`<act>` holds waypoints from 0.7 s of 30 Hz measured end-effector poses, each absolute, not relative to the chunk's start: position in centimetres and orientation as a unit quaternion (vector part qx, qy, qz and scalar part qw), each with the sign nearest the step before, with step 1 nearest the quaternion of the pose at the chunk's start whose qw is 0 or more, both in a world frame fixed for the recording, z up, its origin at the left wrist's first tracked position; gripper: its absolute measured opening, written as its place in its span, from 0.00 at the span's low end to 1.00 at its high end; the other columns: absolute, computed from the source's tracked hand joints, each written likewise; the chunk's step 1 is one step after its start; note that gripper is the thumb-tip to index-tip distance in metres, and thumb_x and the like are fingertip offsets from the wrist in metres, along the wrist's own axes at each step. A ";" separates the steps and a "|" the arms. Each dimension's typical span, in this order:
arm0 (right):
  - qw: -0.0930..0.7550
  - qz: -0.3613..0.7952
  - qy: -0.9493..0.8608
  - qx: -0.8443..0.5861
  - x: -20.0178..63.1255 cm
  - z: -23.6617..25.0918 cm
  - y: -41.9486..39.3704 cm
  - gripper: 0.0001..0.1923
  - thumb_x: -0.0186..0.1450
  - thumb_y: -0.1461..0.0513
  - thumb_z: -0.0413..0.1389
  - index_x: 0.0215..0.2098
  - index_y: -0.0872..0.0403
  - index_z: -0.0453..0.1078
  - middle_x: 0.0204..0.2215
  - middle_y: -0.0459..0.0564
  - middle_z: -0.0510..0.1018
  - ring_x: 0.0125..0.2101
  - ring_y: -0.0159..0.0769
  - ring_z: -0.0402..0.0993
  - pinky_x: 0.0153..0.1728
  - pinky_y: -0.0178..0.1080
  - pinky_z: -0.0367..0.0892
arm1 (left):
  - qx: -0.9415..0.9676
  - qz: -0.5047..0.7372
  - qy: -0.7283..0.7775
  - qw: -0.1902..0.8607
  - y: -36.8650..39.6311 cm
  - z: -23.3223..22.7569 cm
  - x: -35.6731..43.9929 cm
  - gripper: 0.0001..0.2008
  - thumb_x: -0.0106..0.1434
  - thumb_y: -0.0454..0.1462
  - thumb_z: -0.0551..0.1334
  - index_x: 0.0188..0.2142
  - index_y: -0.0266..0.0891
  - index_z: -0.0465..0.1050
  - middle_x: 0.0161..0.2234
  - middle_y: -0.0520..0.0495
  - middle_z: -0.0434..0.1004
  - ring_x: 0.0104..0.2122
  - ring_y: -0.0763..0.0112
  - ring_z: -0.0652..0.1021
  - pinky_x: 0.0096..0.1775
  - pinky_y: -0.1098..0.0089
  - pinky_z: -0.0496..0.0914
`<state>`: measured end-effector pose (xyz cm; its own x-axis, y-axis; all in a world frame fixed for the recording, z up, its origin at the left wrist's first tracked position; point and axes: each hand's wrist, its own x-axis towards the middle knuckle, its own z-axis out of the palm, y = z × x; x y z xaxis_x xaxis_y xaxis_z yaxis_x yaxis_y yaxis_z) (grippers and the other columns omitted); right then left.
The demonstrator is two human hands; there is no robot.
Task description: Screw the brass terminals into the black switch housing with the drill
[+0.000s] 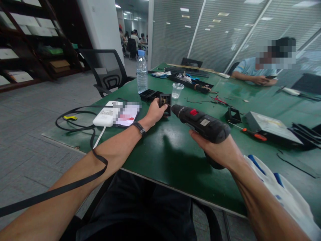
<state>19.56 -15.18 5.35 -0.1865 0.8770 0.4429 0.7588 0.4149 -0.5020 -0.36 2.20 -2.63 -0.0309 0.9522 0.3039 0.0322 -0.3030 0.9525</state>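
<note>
My left hand point(155, 113) is closed around the left side of a small black plastic frame point(168, 111), held up over the green table. Inside the frame a brass-coloured part shows near my thumb. In my right hand point(215, 150) is a black cordless drill point(200, 122) with a red switch on top, gripped by its handle. The drill points left, its chuck close to the frame. A thin bit reaches toward the frame's inside; whether it touches anything there I cannot tell. Behind my left hand lie similar black plastic frames point(150, 95).
On the green table point(150, 150) stand a water bottle point(142, 75) and a plastic cup point(178, 89). At left lie a white power bank point(107, 115) and phone point(129, 113); at right, a screwdriver point(259, 136), metal box point(271, 129) and glove point(283, 190). A person point(260, 70) sits opposite.
</note>
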 end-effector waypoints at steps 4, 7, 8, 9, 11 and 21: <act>0.338 0.085 -0.774 -0.529 19.6 5.3 -15.2 0.08 0.61 0.59 0.59 0.37 0.53 0.74 0.27 0.46 0.76 0.26 0.36 0.70 0.29 0.39 0.66 | 0.577 0.573 0.427 0.395 1.9 -2.5 -0.3 0.15 0.59 0.34 0.63 0.47 0.36 0.67 0.46 0.40 0.76 0.41 0.63 0.77 0.45 0.56 0.75; 0.344 0.090 -0.779 -0.517 19.5 5.3 -15.1 0.11 0.61 0.59 0.58 0.41 0.54 0.74 0.31 0.48 0.78 0.30 0.38 0.73 0.32 0.40 0.68 | 0.597 0.580 0.422 0.359 1.9 -2.5 -0.3 0.14 0.59 0.34 0.63 0.46 0.35 0.67 0.45 0.40 0.76 0.44 0.63 0.77 0.50 0.56 0.72; 0.347 0.096 -0.778 -0.515 19.4 5.3 -15.1 0.12 0.61 0.59 0.58 0.43 0.54 0.75 0.32 0.49 0.79 0.32 0.39 0.74 0.34 0.40 0.69 | 0.604 0.582 0.422 0.344 1.9 -2.5 -0.3 0.14 0.59 0.34 0.63 0.46 0.35 0.68 0.45 0.39 0.76 0.45 0.63 0.77 0.51 0.57 0.71; 0.350 0.102 -0.776 -0.515 19.4 5.3 -15.1 0.14 0.61 0.59 0.59 0.44 0.54 0.75 0.33 0.49 0.79 0.33 0.40 0.75 0.35 0.41 0.70 | 0.609 0.583 0.423 0.333 1.9 -2.4 -0.4 0.15 0.59 0.34 0.63 0.46 0.35 0.68 0.45 0.39 0.76 0.45 0.63 0.76 0.52 0.57 0.70; 0.351 0.111 -0.773 -0.516 19.4 5.3 -15.2 0.15 0.60 0.59 0.59 0.45 0.54 0.75 0.34 0.50 0.81 0.36 0.42 0.76 0.37 0.42 0.71 | 0.614 0.580 0.427 0.323 1.8 -2.4 -0.4 0.15 0.59 0.34 0.63 0.46 0.34 0.68 0.45 0.39 0.77 0.45 0.63 0.76 0.53 0.59 0.69; 0.347 0.110 -0.775 -0.516 19.4 5.3 -15.2 0.08 0.60 0.61 0.58 0.37 0.54 0.74 0.31 0.50 0.80 0.35 0.42 0.76 0.37 0.42 0.71 | 0.617 0.561 0.460 0.304 1.4 -1.8 -0.4 0.16 0.58 0.36 0.63 0.47 0.35 0.69 0.46 0.39 0.78 0.46 0.62 0.77 0.52 0.60 0.70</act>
<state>19.40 -15.20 5.27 -0.2268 0.8764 0.4248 0.7238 0.4435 -0.5285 -0.35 1.40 -1.77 -0.0531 0.9095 0.4123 0.2271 -0.3911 0.8919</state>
